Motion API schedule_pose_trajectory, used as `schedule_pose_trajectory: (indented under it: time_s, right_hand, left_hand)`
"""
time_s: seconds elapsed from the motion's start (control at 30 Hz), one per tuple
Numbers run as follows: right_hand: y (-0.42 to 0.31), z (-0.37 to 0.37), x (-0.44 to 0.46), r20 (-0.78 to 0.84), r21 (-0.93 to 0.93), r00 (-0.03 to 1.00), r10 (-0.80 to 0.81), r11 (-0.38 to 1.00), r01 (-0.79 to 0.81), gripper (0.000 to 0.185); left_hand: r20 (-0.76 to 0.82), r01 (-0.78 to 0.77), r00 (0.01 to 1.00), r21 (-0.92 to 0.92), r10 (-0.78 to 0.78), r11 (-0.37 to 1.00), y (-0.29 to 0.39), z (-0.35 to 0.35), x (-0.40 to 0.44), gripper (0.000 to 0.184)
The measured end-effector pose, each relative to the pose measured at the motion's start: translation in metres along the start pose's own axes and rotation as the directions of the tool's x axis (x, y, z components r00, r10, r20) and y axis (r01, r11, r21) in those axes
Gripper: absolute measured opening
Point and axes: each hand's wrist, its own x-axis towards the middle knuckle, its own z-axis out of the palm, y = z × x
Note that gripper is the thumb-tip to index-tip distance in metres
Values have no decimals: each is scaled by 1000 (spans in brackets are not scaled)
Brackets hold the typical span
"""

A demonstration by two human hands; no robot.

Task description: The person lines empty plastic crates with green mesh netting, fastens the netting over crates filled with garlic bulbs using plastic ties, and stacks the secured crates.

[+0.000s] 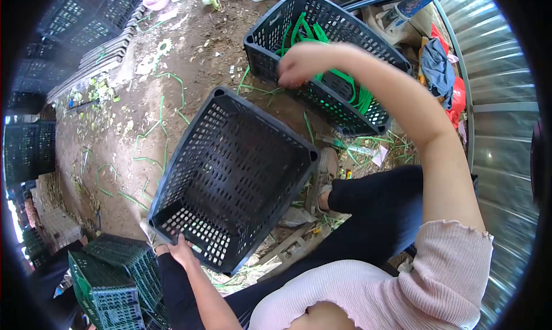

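Note:
A black plastic crate (241,151) with slotted walls is tilted in front of me, its open top facing me and nothing visible inside. Its near lower rim is gripped by my left hand (181,252), fingers curled over the edge. Farther off stands a second black crate (339,102), holding long green plastic straps (305,28). My right hand (296,65) hangs at that crate's near left wall, smeared by motion. Its fingers look bent, but whether they hold anything does not show. My right forearm reaches across the second crate.
Dark green crates (115,278) stand at lower left, and more stacked crates (80,19) at upper left. Green strap scraps (167,128) litter the dirt floor. At right is a corrugated metal wall (500,140), with cloths and a red bag (457,100) beside it.

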Motion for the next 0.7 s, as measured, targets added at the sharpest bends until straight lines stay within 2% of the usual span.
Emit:
schedule_pose_trajectory:
  time_s: [0.07, 0.1, 0.13, 0.17, 0.2, 0.27, 0.33, 0.43, 0.53, 0.57, 0.6, 0.63, 0.67, 0.7]
  right_hand:
    - [136, -22, 19, -317, -268, 947, 48, 953, -138, 29]
    - [227, -13, 35, -409, -429, 905, 117, 851, -303, 27]
    - [226, -11, 19, -352, -377, 847, 399, 768, -519, 20]
    - [247, 5, 12, -364, -378, 826, 431, 742, -554, 16]
    - [289, 27, 22, -236, -331, 789, 567, 716, -614, 26]
    - [337, 93, 32, -465, -193, 684, 561, 690, -697, 35]
    - [315, 135, 29, -755, -130, 485, 441, 625, -770, 35]
    - [290, 115, 16, -489, -246, 665, 564, 642, -726, 24]
    - [250, 50, -11, -375, -275, 807, 456, 777, -567, 17]
    - [233, 21, -28, -357, -183, 838, 413, 849, -496, 14]
    - [215, -11, -48, -347, -89, 864, 364, 905, -417, 13]
    - [201, -41, -75, -469, -42, 863, 189, 971, -236, 12]
    - [181, -71, -102, -615, -4, 788, -22, 1000, 24, 13]
    - [158, -95, -127, -763, 172, 630, 141, 985, -13, 15]
  left_hand:
    - [27, 18, 999, -54, -16, 998, -6, -3, 3, 25]
    - [19, -14, 1000, -9, 14, 1000, 5, 3, -3, 25]
    - [105, -32, 994, 2, 32, 999, -2, -5, 4, 26]
    - [94, -22, 995, 50, 17, 999, 2, 0, 5, 27]
    - [84, -12, 996, 103, 4, 995, 10, 1, 5, 29]
    - [90, -29, 996, 238, 7, 971, 20, 8, 13, 30]
    - [97, -35, 995, 299, 6, 953, 22, 15, 19, 30]
    - [79, 1, 996, 330, -29, 944, 23, 12, 18, 33]
    - [163, -292, 956, 580, 243, 761, 27, 9, 19, 41]
    - [46, -298, 918, 737, 395, 607, 11, 5, 27, 48]
    - [12, -338, 859, 765, 512, 548, 17, 8, 20, 49]
    - [-18, -368, 782, 794, 624, 484, 33, 18, 11, 50]
    - [-47, -387, 687, 821, 725, 420, 53, 30, 3, 50]
    - [18, -514, 664, 737, 748, 438, 73, 40, -7, 46]
